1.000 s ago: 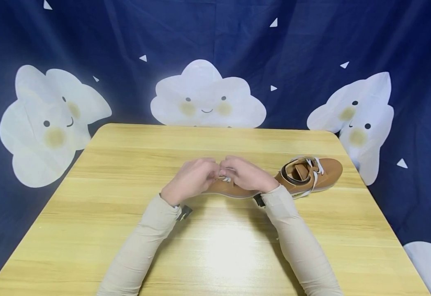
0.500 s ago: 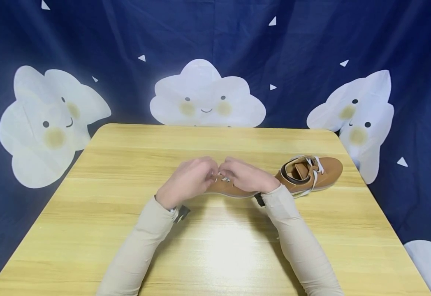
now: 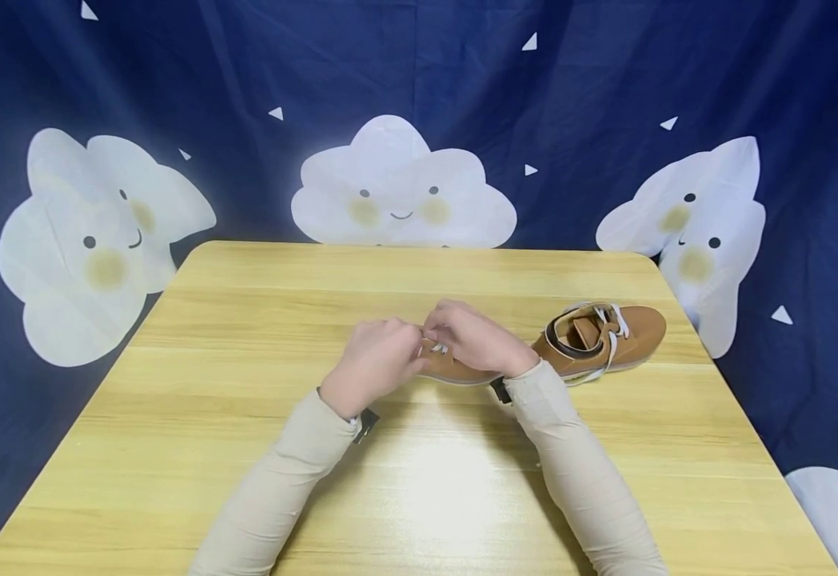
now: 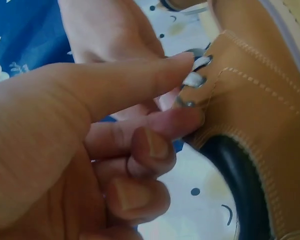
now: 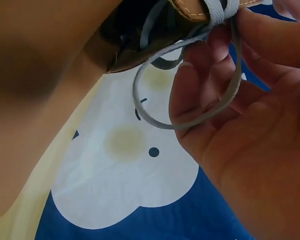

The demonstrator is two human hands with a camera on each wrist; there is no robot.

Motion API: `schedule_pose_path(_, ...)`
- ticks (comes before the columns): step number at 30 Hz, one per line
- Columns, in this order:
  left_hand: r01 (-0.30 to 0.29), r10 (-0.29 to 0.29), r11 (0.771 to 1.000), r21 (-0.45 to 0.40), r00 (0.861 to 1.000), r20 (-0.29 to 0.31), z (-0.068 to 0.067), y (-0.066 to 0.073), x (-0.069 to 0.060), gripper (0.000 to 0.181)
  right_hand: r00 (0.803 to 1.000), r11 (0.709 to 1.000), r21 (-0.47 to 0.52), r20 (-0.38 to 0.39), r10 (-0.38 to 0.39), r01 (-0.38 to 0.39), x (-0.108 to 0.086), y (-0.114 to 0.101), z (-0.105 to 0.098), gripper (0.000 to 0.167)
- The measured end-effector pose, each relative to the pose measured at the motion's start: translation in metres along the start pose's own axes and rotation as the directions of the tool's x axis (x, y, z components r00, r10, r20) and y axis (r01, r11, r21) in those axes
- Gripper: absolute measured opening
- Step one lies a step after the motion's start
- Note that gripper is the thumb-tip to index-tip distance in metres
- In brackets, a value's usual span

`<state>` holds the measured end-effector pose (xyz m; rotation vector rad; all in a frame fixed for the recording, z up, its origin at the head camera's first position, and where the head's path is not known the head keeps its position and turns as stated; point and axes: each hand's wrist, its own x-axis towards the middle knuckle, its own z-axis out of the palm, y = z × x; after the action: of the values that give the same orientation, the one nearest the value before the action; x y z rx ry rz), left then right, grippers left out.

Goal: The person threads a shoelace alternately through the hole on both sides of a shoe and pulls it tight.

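Observation:
A tan shoe [image 3: 455,371] with white laces stands mid-table, partly hidden behind both hands. My left hand [image 3: 376,360] is at its left side. In the left wrist view, its thumb and forefinger lie apart at the row of eyelets, on either side of the crossed lace [image 4: 194,79]; the other fingers are loosely bent. Over the shoe's opening, my right hand [image 3: 480,340] pinches the shoelace between thumb and finger. In the right wrist view, a wide loop of shoelace [image 5: 136,97] hangs below that pinch, crossing in front of the fingers.
A matching tan shoe [image 3: 635,332] sits to the right, close beyond my right wrist, its lace trailing over the side. Both shoes are on a light wooden table [image 3: 246,288]. Behind it hangs a dark blue curtain [image 3: 462,64] with smiling clouds.
My left hand has shifted slightly down and right, and its fingers have come lower beside the shoe. My right hand has barely moved. The other shoe stays in place.

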<state>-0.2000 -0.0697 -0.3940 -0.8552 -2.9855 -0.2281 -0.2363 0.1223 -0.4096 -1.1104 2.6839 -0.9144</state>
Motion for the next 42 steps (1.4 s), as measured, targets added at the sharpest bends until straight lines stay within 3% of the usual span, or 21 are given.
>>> schedule_pose_path(8, 0.035, -0.033, 0.999, 0.031, 0.999, -0.042, 0.0, 0.005, -0.002, 0.035, 0.999, 0.999, 0.022, -0.009, 0.04, -0.04, -0.004, 0.004, -0.007, 0.021)
schedule_pose_path(12, 0.029, -0.029, 0.999, -0.036, 1.0, -0.009, -0.007, 0.005, -0.005, 0.034, 0.99, 0.99, 0.003, 0.011, 0.142, -0.142, -0.013, 0.01, -0.017, 0.051)
schedule_pose_path(15, 0.015, -0.014, 0.997, -0.075, 1.0, 0.012, -0.012, 0.006, -0.009, 0.038, 0.964, 0.972, -0.028, 0.121, 0.235, -0.233, -0.017, 0.015, -0.019, 0.072)
schedule_pose_path(19, -0.004, 0.005, 0.996, -0.087, 1.0, 0.01, -0.019, 0.007, -0.014, 0.046, 0.924, 0.954, -0.083, 0.237, 0.299, -0.287, -0.016, 0.019, -0.014, 0.066)
schedule_pose_path(23, -0.045, 0.044, 0.996, -0.073, 0.999, -0.019, -0.027, 0.009, -0.021, 0.048, 0.912, 0.941, -0.116, 0.236, 0.337, -0.317, -0.013, 0.022, -0.008, 0.064)
schedule_pose_path(32, -0.137, 0.129, 0.988, -0.067, 0.985, -0.112, -0.054, 0.014, -0.048, 0.041, 0.894, 0.926, -0.137, 0.242, 0.376, -0.353, -0.012, 0.023, -0.007, 0.053)
schedule_pose_path(36, -0.154, 0.14, 0.982, -0.105, 0.981, -0.135, -0.066, 0.015, -0.06, 0.038, 0.893, 0.925, -0.127, 0.243, 0.378, -0.357, -0.013, 0.022, -0.008, 0.062)
schedule_pose_path(42, -0.202, 0.17, 0.968, -0.148, 0.964, -0.203, -0.079, 0.015, -0.078, 0.019, 0.895, 0.925, -0.138, 0.237, 0.379, -0.355, -0.013, 0.022, -0.007, 0.074)
